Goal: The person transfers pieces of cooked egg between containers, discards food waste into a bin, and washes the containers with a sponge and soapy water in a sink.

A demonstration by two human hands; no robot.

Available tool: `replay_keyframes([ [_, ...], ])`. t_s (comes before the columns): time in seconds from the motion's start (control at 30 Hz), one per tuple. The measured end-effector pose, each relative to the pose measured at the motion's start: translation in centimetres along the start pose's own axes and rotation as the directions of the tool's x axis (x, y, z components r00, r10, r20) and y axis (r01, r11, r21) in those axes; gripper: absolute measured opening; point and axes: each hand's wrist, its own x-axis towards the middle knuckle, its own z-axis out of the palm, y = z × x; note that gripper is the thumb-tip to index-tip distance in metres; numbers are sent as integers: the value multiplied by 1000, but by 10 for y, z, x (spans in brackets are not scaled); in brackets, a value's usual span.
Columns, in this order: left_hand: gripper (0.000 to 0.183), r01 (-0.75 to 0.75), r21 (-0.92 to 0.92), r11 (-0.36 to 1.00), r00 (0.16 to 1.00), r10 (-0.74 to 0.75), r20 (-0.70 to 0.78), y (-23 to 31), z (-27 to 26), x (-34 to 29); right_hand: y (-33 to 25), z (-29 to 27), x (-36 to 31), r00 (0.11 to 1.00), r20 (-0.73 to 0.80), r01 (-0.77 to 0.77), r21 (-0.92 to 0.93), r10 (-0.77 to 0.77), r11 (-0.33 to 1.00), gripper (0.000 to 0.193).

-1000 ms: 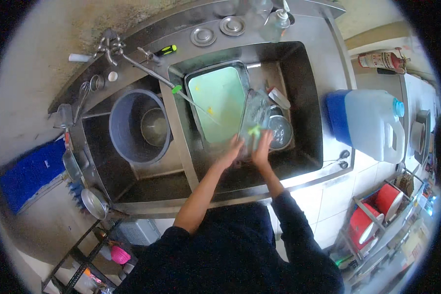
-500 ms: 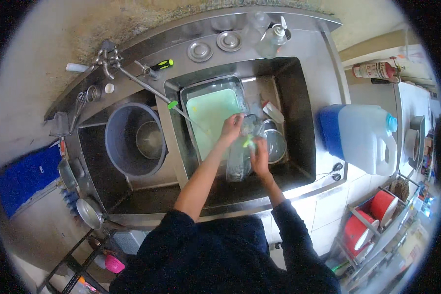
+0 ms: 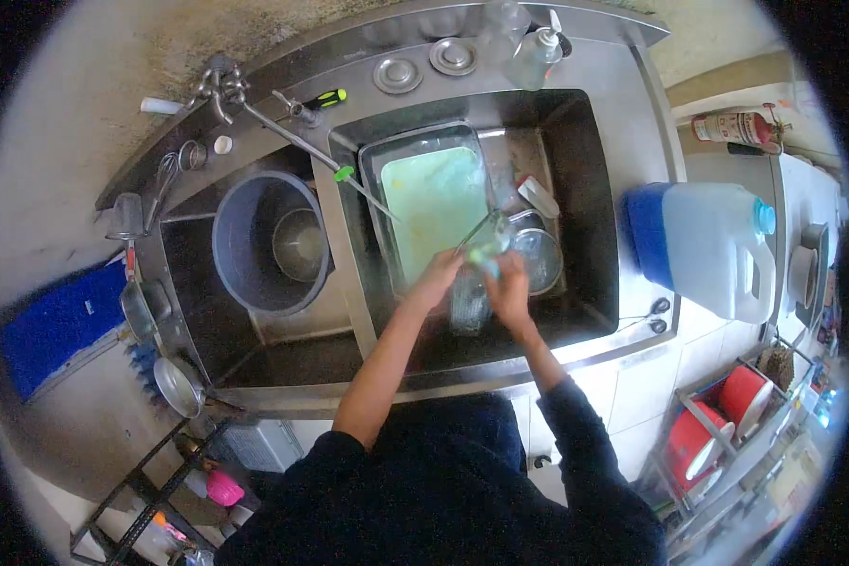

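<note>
A kitchen, evidently its washing-up corner: a two-basin steel sink [image 3: 297,368] with a metal tap [image 3: 223,91], a whisk [image 3: 167,170], a pump bottle [image 3: 537,64] (clear, white-topped) and a round pan [image 3: 177,389] off to the left

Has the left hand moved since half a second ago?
Yes: the left hand has moved toward the person, closer to the sink's front edge.

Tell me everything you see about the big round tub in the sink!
This tub is greyish-blue, deep and round, and looks like plastic. It stands open-topped in the left basin, with a round, metallic bowl inside, toward its right side. Neither the left hand nor the right hand touches it.
</note>
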Motion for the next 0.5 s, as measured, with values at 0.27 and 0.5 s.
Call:
replay_keyframes([
  [0.27, 43, -39, 137, 990, 989, 57, -137, 6, 13, -10, 13, 12, 1, 975, -134, -154, 158, 176, 975, 22],
  [0.5, 47, -11, 250, 968, 999, -1, 48, 22, 36, -2, 72, 17, 18, 911, -243, -356, -64, 332, 932, 27],
])
